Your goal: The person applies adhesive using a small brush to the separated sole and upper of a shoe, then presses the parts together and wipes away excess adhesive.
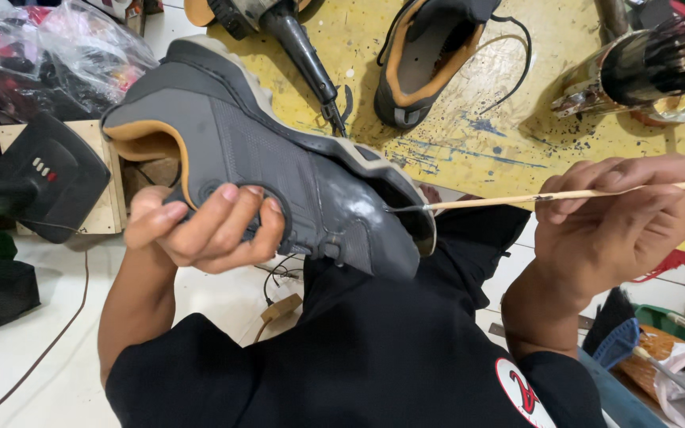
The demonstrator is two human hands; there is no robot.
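Over the lap, the left hand [204, 226] grips a grey shoe [279, 158] by its heel side, fingers curled around the upper and thumb on top, holding it tilted with the sole turned away from the body and the toe pointing toward the right hand [612, 218]. That hand is closed around a thin pale stick [564, 194], pinching it between thumb and fingers; the stick's dark tip touches the seam where the toe meets the sole [394, 178].

Judging from this, the tip could slip off the seam and smear onto the glossy toe, since the shoe is steadied by only 1 hand in the air and the stick is held far from its working end. A loose grip could also let the shoe roll.

Beyond the shoe, a yellow, paint-flecked table [469, 135] carries a 2nd shoe [430, 59], a black-handled tool [303, 47] and a shiny metal heat tool [636, 71]. A black device [53, 178] sits to the left.
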